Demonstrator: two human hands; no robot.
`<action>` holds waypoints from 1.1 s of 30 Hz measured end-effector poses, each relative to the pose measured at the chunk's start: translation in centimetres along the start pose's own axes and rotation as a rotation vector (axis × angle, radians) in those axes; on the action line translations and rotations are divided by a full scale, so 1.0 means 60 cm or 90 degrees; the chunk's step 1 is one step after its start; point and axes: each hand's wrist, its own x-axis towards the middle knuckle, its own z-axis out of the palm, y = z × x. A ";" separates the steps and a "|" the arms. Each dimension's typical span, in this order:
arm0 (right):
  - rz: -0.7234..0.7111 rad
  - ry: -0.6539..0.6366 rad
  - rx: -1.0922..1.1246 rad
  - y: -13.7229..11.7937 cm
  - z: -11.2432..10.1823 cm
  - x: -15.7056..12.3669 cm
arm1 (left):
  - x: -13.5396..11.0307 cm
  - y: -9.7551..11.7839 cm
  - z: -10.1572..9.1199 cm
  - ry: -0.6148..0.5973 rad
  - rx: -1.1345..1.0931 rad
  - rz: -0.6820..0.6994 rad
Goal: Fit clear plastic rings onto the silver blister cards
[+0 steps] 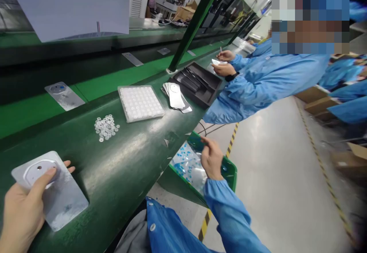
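My left hand [24,211] grips a silver-grey phone back cover [67,203] above the green bench at the lower left. Its thumb lies on the raised round camera area, and fingertips show past the cover's far edge. Out over a green bin [233,180] beside the bench is my right hand [212,158], its index finger stretched out and the other fingers partly curled. I see nothing held in it. Clear plastic with many small blue pieces [185,163] lies in the bin below that hand.
On the bench [123,161] are a pile of small clear rings [106,127], a white gridded tray [142,103], stacked covers [175,96] and a black box [197,83]. More covers [64,95] lie on the green belt behind. A co-worker in blue [258,77] stands at the right.
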 end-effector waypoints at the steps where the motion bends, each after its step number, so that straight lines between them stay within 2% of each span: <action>1: 0.000 0.010 0.030 -0.027 0.005 -0.005 | -0.006 0.004 0.003 0.012 -0.052 -0.031; 3: 0.004 -0.048 0.152 -0.113 0.028 -0.027 | -0.020 0.004 0.009 0.035 -0.116 -0.078; 4: 0.009 -0.144 0.254 -0.167 0.044 -0.043 | -0.027 0.000 0.011 0.032 -0.132 -0.095; 7: -0.028 -0.531 0.503 -0.330 0.107 -0.098 | -0.044 -0.025 0.012 -0.017 -0.163 -0.131; 8: -0.040 -0.610 0.535 -0.370 0.128 -0.112 | -0.046 -0.034 0.011 -0.043 -0.169 -0.134; 10: -0.058 -0.660 0.539 -0.410 0.162 -0.121 | -0.043 -0.050 0.009 -0.083 -0.187 -0.111; 11: -0.058 -0.635 0.525 -0.410 0.172 -0.113 | -0.038 -0.055 0.007 -0.100 -0.202 -0.082; 13: -0.038 -0.522 0.483 -0.372 0.175 -0.068 | -0.027 -0.058 0.004 -0.141 -0.230 -0.017; 15: 0.007 -0.372 0.391 -0.303 0.165 0.010 | -0.015 -0.058 0.004 -0.185 -0.230 0.018; 17: 0.050 -0.221 0.180 -0.228 0.156 0.106 | -0.005 -0.060 0.005 -0.227 -0.208 0.029; 20: 0.067 -0.143 0.058 -0.142 0.163 0.236 | 0.003 -0.075 0.007 -0.264 -0.182 0.067; 23: 0.081 -0.132 -0.021 -0.102 0.187 0.304 | -0.001 -0.095 0.005 -0.273 -0.151 0.129; 26: 0.066 -0.129 -0.065 -0.096 0.215 0.317 | -0.007 -0.099 0.000 -0.254 -0.076 0.204; 28: 0.039 -0.103 -0.080 -0.101 0.235 0.308 | 0.004 -0.084 -0.002 -0.222 0.025 0.279; 30: -0.007 -0.076 -0.075 -0.114 0.254 0.285 | 0.040 -0.051 0.000 -0.150 0.195 0.382; 32: -0.122 -0.042 -0.036 -0.136 0.268 0.243 | 0.099 -0.006 0.007 -0.040 0.406 0.470; 33: -0.196 -0.024 -0.003 -0.149 0.272 0.216 | 0.134 0.020 0.011 -0.003 0.449 0.473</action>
